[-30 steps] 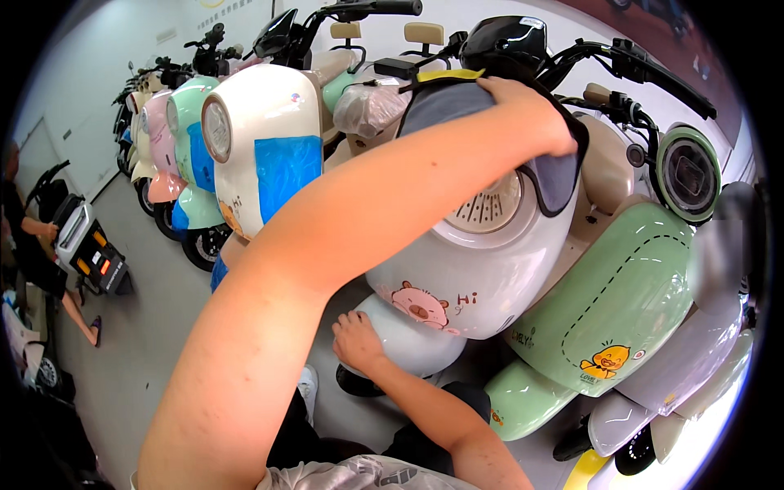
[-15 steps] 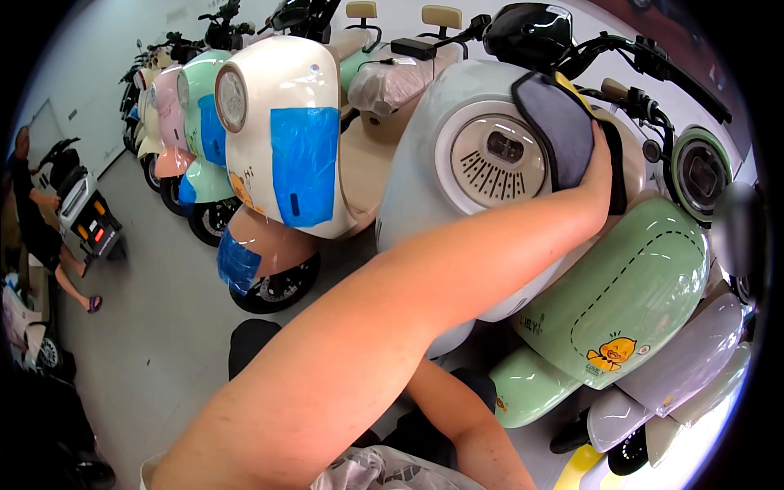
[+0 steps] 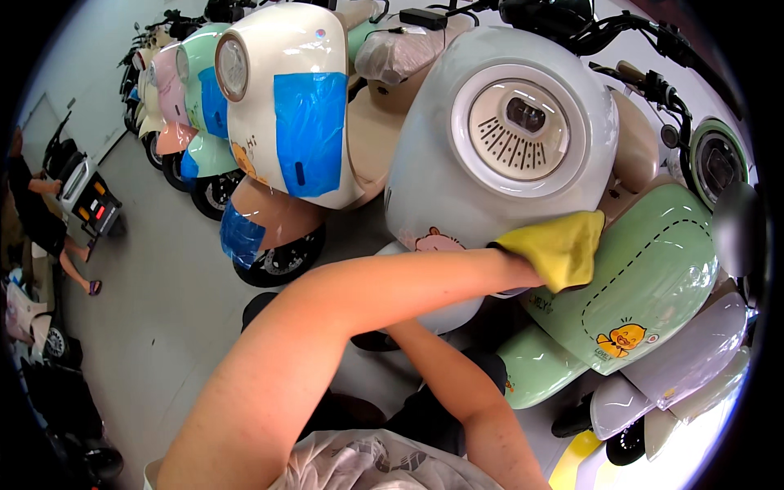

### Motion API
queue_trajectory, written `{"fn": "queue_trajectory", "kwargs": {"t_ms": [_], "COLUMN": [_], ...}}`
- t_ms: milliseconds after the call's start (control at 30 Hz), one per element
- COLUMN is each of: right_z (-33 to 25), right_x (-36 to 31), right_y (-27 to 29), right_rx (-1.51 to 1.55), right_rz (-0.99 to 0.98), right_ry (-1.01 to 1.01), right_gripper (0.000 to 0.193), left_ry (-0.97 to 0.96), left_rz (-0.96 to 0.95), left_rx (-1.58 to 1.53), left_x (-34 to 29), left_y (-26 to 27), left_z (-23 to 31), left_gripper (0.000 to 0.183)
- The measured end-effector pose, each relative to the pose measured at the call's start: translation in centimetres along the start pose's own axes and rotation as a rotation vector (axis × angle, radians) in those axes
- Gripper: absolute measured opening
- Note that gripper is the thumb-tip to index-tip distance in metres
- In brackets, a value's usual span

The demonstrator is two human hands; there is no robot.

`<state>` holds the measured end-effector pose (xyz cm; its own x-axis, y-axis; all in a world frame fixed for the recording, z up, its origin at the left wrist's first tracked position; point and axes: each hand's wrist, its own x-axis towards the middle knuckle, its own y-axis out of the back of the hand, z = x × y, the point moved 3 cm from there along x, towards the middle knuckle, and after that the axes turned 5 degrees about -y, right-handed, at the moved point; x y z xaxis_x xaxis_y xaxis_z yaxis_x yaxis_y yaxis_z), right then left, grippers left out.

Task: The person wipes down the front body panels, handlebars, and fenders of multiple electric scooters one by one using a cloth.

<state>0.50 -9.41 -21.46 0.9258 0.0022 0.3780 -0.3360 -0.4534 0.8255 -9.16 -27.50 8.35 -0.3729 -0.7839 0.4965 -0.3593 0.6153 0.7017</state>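
Grey floor (image 3: pixel 180 318) spreads to the left of the left hand (image 3: pixel 521 268). Over that hand lies a yellow cloth (image 3: pixel 563 245), at the lower edge of the white scooter (image 3: pixel 429 163); it hides the fingers, so whether they are spread or pinching cannot be told. Above the hand is the round lamp (image 3: pixel 506 151), to its right the green scooter (image 3: pixel 645 269). Behind the left forearm (image 3: pixel 392 286), the right hand is hidden.
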Motion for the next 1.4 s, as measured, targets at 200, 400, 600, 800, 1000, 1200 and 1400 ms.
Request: {"fn": "queue_trajectory", "kwargs": {"t_ms": [200, 400, 600, 800, 1000, 1200, 1400], "right_z": [-2.2, -3.9, -6.2, -6.1, -6.7, -6.5, -7.1], "right_x": [0.6, 1.0, 2.8, 1.4, 1.3, 1.5, 1.3], "right_y": [2.5, 7.6, 9.9, 10.1, 10.7, 11.4, 11.1], "right_rx": [-0.086, -0.062, -0.083, -0.427, -0.471, -0.418, -0.401], "right_rz": [-0.225, -0.243, -0.182, -0.213, -0.2, -0.177, -0.181], "right_ry": [-0.077, -0.041, -0.084, -0.003, 0.021, -0.028, -0.051], "right_gripper": [0.061, 0.05, 0.045, 0.056, 0.051, 0.049, 0.049], "left_ry": [0.128, 0.254, 0.436, 0.467, 0.542, 0.589, 0.659], "left_rz": [0.231, 0.266, 0.195, 0.139, 0.245, 0.378, 0.492], "left_rx": [-0.462, -0.627, -0.811, -0.418, -0.297, -0.298, -0.389], "left_x": [-10.2, -15.7, -20.2, -20.6, -21.0, -21.1, -20.1], "left_y": [3.1, 2.3, 0.8, 2.1, 1.4, 0.7, 0.8], "left_z": [-3.2, -4.7, -7.4, -10.4, -11.1, -10.3, -12.8], "left_gripper": [0.061, 0.067, 0.073, 0.082, 0.087, 0.077, 0.079]}}
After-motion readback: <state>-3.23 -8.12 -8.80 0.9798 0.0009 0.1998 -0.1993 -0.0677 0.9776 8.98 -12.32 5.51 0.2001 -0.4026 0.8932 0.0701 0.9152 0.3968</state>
